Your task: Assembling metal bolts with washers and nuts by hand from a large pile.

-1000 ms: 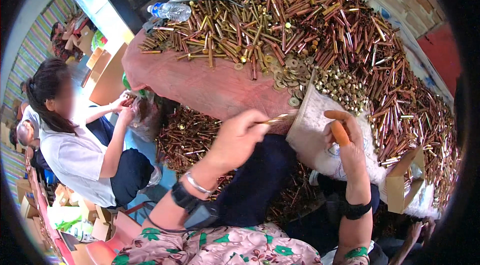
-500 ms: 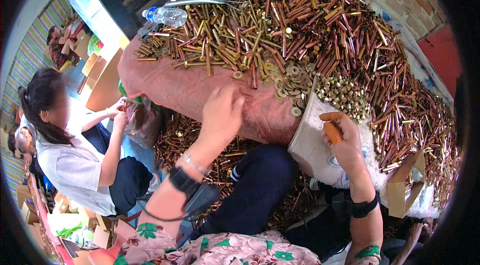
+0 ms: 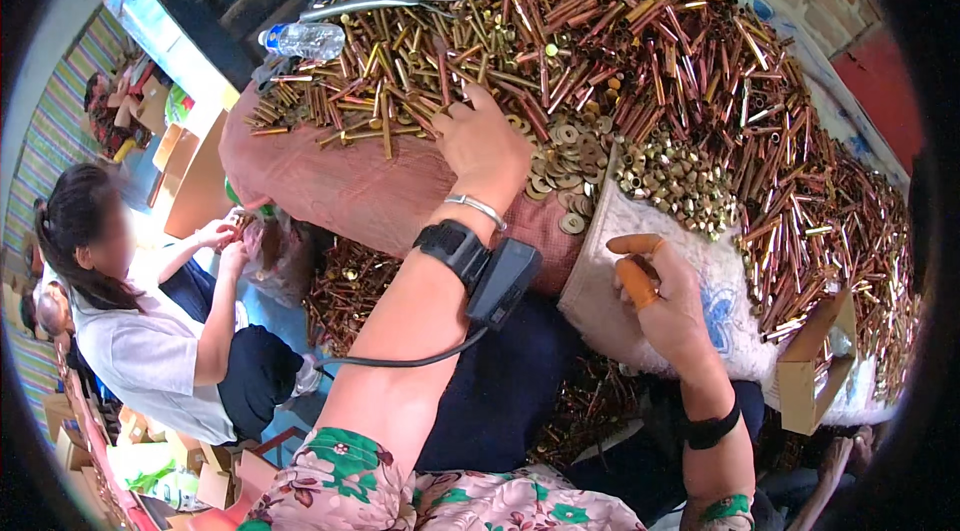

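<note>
My left hand (image 3: 485, 143) is stretched forward over the near edge of a heap of brass-coloured bolts and tubular metal sleeves (image 3: 440, 51). Its fingers are parted and bent down at the metal pieces, and I see nothing held in them. Beside it lie flat washers (image 3: 570, 151), with a pile of small nuts (image 3: 675, 186) to their right. My right hand (image 3: 665, 301) hovers above a white woven sack (image 3: 610, 221). Orange finger covers sit on two of its digits. Its fingers are curled closed; whatever may be inside is hidden.
A pink mesh cloth (image 3: 340, 186) covers the heap's near side. A clear plastic bottle (image 3: 305, 41) lies at the far left. An open cardboard box (image 3: 815, 366) stands at the right. On the left a co-worker (image 3: 155, 331) sits handling a plastic bag (image 3: 275, 256).
My left hand has moved forward and to the right, from above the pink cloth to the edge of the metal heap. My right hand stays over the white sack, its fingers still curled.
</note>
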Action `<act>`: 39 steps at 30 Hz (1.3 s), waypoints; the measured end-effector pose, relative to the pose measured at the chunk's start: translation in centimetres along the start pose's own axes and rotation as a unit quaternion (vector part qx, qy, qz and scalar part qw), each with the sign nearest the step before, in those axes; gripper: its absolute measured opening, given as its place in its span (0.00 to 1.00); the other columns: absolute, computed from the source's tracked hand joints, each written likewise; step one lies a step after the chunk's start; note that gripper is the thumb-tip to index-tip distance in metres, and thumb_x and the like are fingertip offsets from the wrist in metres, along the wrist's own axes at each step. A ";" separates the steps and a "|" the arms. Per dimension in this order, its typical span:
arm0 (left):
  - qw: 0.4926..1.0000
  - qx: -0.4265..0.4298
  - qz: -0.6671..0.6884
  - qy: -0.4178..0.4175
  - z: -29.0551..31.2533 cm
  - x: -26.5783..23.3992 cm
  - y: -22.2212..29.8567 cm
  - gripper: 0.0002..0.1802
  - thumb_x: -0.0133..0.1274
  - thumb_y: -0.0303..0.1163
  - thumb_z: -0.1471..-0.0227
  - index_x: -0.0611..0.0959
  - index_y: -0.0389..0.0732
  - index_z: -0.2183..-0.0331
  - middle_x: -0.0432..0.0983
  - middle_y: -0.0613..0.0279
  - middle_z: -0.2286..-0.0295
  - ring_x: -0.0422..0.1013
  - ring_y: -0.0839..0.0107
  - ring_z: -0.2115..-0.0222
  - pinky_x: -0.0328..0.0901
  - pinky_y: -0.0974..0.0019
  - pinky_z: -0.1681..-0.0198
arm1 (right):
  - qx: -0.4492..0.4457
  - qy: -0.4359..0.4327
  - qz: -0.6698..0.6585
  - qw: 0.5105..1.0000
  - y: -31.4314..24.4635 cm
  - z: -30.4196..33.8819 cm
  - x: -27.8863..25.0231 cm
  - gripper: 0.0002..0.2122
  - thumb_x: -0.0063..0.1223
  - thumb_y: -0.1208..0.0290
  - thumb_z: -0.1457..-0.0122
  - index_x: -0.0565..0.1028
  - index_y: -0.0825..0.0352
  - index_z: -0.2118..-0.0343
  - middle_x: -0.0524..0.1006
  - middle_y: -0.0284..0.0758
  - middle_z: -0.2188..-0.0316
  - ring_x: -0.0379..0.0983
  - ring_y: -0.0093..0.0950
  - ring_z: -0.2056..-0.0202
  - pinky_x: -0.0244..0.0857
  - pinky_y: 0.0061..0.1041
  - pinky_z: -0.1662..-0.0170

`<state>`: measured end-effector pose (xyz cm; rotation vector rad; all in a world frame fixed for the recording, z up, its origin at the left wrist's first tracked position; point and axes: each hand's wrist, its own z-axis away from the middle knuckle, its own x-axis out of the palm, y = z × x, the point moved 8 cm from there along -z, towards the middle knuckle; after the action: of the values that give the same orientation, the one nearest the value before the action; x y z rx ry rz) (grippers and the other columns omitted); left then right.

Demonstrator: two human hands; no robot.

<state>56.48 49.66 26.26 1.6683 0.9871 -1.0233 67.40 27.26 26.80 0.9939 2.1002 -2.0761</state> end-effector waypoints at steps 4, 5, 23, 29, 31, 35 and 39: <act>1.000 -0.007 0.006 -0.011 -0.1 0.1 0.2 0.40 0.55 0.33 0.60 0.57 0.28 0.48 0.65 0.41 0.60 0.60 0.50 0.57 0.62 0.57 0.56 | 0.053 -0.014 -0.025 0.998 0.3 -0.1 -0.3 0.07 0.49 0.78 0.46 0.72 0.68 0.64 0.72 0.33 0.80 0.65 0.19 0.78 0.61 0.19 0.73; 1.000 0.003 0.000 -0.006 0.1 -0.1 0.1 0.40 0.56 0.35 0.60 0.58 0.28 0.49 0.66 0.41 0.61 0.61 0.50 0.57 0.64 0.60 0.57 | 0.054 -0.014 -0.024 0.998 0.3 -0.1 -0.3 0.07 0.49 0.78 0.46 0.72 0.68 0.64 0.72 0.33 0.80 0.65 0.19 0.78 0.61 0.19 0.73; 0.987 0.086 0.128 0.050 7.0 -1.9 -1.1 0.12 0.46 0.31 0.51 0.68 0.34 0.65 0.70 0.40 0.70 0.67 0.43 0.67 0.63 0.50 0.63 | 0.022 0.010 0.009 1.000 0.8 0.0 0.0 0.07 0.50 0.78 0.47 0.73 0.67 0.64 0.69 0.30 0.82 0.62 0.17 0.78 0.59 0.19 0.74; 0.968 0.083 0.229 0.067 6.9 -1.4 -2.3 0.11 0.46 0.32 0.51 0.69 0.37 0.65 0.71 0.45 0.71 0.67 0.45 0.68 0.62 0.49 0.66 | 0.034 0.000 0.008 0.999 1.1 0.1 0.2 0.07 0.49 0.78 0.46 0.72 0.68 0.63 0.70 0.30 0.81 0.63 0.17 0.77 0.60 0.19 0.72; 0.948 0.076 0.297 0.083 6.4 -1.4 -3.2 0.11 0.47 0.31 0.52 0.71 0.38 0.65 0.70 0.45 0.71 0.66 0.45 0.68 0.60 0.50 0.65 | 0.037 0.002 -0.005 0.999 1.1 0.1 0.2 0.07 0.49 0.78 0.46 0.72 0.68 0.63 0.72 0.32 0.79 0.66 0.19 0.76 0.61 0.19 0.71; 0.936 0.018 0.344 0.067 5.0 -1.2 -5.0 0.12 0.51 0.29 0.54 0.72 0.37 0.65 0.65 0.43 0.68 0.63 0.48 0.65 0.57 0.55 0.60 | 0.041 0.002 -0.009 0.999 1.5 0.1 0.1 0.07 0.48 0.77 0.45 0.72 0.69 0.63 0.73 0.33 0.78 0.67 0.20 0.75 0.63 0.20 0.69; 0.935 0.067 0.323 0.133 5.6 -3.7 -5.2 0.12 0.50 0.29 0.54 0.72 0.36 0.65 0.64 0.44 0.64 0.59 0.50 0.61 0.54 0.55 0.55 | 0.036 0.010 -0.017 0.999 1.5 0.1 0.2 0.07 0.48 0.78 0.45 0.72 0.69 0.63 0.74 0.34 0.78 0.67 0.20 0.74 0.63 0.20 0.69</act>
<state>49.37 45.14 26.86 2.0840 0.4648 -0.4347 67.90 27.10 25.32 0.9983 2.0819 -2.1806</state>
